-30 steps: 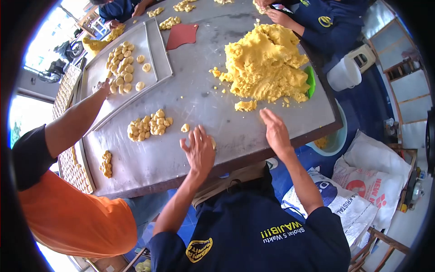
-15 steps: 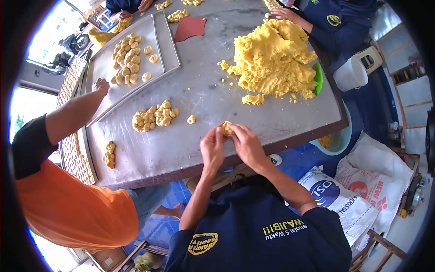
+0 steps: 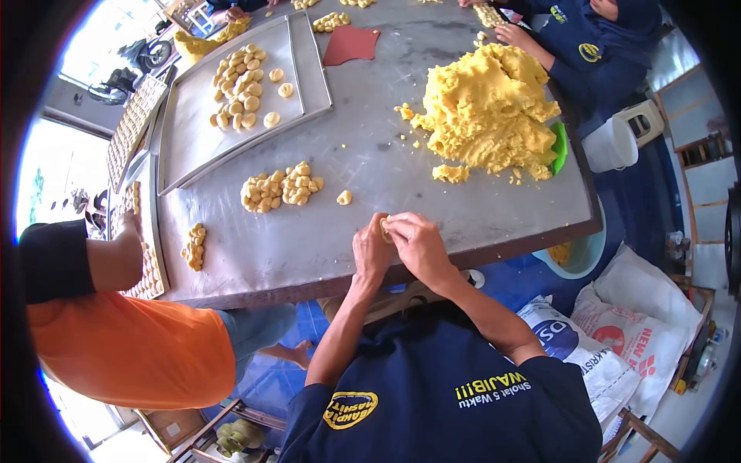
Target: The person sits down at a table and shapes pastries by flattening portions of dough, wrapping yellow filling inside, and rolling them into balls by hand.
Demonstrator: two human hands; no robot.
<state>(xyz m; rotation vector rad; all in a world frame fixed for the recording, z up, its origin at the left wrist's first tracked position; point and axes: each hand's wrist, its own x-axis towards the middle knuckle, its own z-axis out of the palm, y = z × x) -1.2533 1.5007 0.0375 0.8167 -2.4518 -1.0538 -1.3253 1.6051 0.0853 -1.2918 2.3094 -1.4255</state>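
Observation:
Near the front edge of the metal table, my left hand (image 3: 372, 248) and my right hand (image 3: 417, 241) meet around a small piece of dough (image 3: 385, 229). The left fingers cradle it while the right fingertips pinch its top; most of it is hidden. Just beyond lies a single dough ball (image 3: 344, 197). To its left is a cluster of pale dough balls (image 3: 266, 193). A large mound of crumbly yellow filling (image 3: 490, 108) sits on the table at the right, with loose crumbs around it.
A metal tray (image 3: 174, 171) holds flattened rounds (image 3: 239, 85). On the left, a co-worker in orange (image 3: 139, 347) reaches over a tray of rounds (image 3: 147, 274). Another co-worker's hand (image 3: 515, 35) is beyond the mound. Sacks (image 3: 594, 339) and a basin (image 3: 590, 255) stand right.
The orange-clad co-worker's hand has left the metal tray and moved to the tray at far left. My fingers have shifted around the dough, showing less yellow. The view has shifted slightly.

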